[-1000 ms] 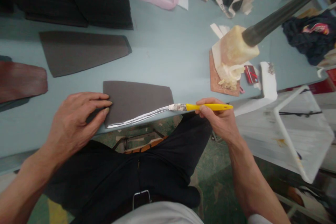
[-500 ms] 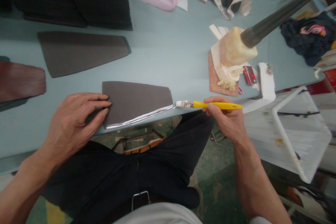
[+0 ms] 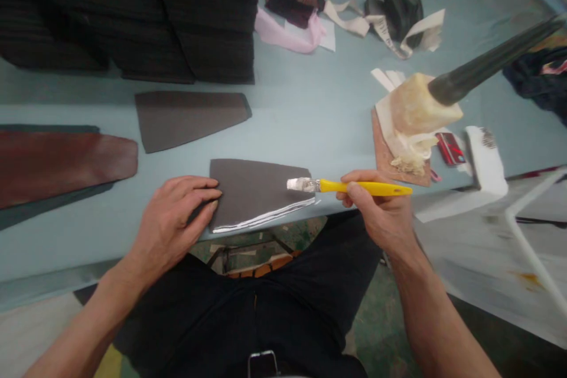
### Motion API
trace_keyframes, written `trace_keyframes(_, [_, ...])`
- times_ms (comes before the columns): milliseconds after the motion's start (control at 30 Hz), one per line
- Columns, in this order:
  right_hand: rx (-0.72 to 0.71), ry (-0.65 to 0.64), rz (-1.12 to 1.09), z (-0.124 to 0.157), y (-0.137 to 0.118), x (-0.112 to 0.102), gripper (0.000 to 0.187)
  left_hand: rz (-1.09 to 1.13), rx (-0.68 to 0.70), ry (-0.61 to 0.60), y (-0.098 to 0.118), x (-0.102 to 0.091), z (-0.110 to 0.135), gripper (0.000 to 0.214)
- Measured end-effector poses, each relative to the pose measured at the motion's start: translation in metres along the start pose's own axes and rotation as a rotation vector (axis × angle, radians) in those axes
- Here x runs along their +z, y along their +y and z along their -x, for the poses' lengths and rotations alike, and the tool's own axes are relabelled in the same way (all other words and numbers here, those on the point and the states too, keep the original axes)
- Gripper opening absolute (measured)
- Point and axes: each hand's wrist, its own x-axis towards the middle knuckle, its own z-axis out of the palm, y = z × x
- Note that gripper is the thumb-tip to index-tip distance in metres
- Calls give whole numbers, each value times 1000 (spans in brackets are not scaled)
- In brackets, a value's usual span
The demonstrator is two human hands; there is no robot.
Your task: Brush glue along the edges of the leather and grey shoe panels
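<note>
Plainly, the grey piece lies between the two hands at the near edge of the surface. Its long axis runs left to right, with the broader end to the left. It is to the left of the right hand, and the brush bridges the gap between them. The yellow handle lies almost level and nearly parallel to the surface's edge. The whitened bristles point left and sit over the piece's right end, just above the white wet band that follows its near edge. Whether the bristles touch the piece cannot be told.

The right grip is closed on the handle about midway, thumb on the near side and fingers curled over the top. The wrist is off the surface and the forearm comes in from the lower right.

The left hand lies palm down, its grip loose and holding nothing. Its fingertips press on the piece's left end and its forearm angles in from the lower left.

Beyond the right hand, a yellowish block with a dark rod stuck in it stands on a brown scrap, well apart from the piece. A second grey piece lies farther back.
</note>
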Motion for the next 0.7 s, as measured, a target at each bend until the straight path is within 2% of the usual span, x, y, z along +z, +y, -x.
trace_keyframes(167, [-39, -48, -126, -10, -13, 43, 30, -25, 15, 7, 0, 2, 3, 17])
trace_keyframes(300, [-57, -120, -166, -24, -22, 70, 27, -8, 2, 10, 2, 2, 4, 17])
trace_keyframes(467, [-105, -235, -160, -51, -31, 89, 28, 16, -20, -2, 4, 3, 7, 18])
trace_keyframes(700, [-134, -413, -131, -87, -37, 104, 35, 14, -23, -11, 5, 6, 7, 17])
